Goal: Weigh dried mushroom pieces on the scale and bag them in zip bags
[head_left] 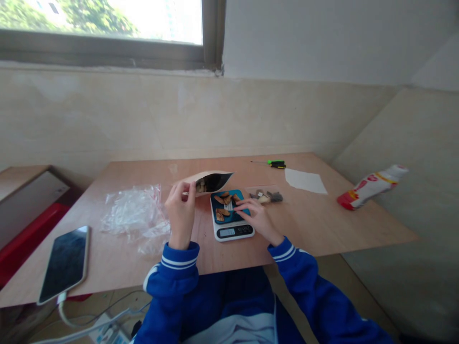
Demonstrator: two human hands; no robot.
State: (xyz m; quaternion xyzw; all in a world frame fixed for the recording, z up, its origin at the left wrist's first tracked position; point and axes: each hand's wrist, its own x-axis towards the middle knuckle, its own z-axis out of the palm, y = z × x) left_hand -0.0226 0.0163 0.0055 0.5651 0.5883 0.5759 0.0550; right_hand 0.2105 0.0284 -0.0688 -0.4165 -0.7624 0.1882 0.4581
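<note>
**Pouch held open by the scale, weighing set-up on the worktop**

Holding a brown pouch (pixel 211 182) in the left hand (pixel 181 212), with fingers (pixel 186 191) clamped on its near-left edge. Pouch up off the worktop (pixel 322 224), tipped on its side, dark mouth open to the right, just behind the scale (pixel 234 232), with pale pieces showing inside the mouth.

Resting the right hand (pixel 258 217) on the right edge of the blue tray (pixel 215 212) atop the white scale, fingers (pixel 242 205) stretched flat toward the brown pieces (pixel 223 211) — cannot tell whether pinched on one or merely touching. Lit display, digits too small to read.

Elsewhere on the worktop:
- small clear bag of pieces (pixel 267 196) just right of the tray
- crumpled clear plastic bags (pixel 134 215) left of the left hand
- phone (pixel 64 263) face up at the near-left corner, with a cable plugged in
- green-handled screwdriver (pixel 277 164) and white sheet (pixel 305 181) at the far right

Red-and-white packet (pixel 371 185) lying beyond the right edge, off the worktop.
</note>
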